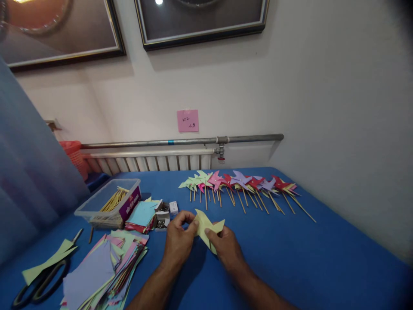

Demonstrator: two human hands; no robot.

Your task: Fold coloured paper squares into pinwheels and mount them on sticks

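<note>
Big blue table [290,258] with a row of finished pinwheels [241,183] along the back. Up front, the left hand [178,239] and right hand [226,246] both pinch a folded yellow paper piece [206,226], fingers clamped on its edges just above the cloth.

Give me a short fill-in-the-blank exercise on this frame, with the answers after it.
1. Both hands, the left hand and the right hand, hold a folded piece of ____ paper.
2. The finished pinwheels lie in a row on a ____ tablecloth.
3. The scissors lie by the person's ____ hand.
4. The clear plastic box holds wooden ____.

Answers: yellow; blue; left; sticks
</note>
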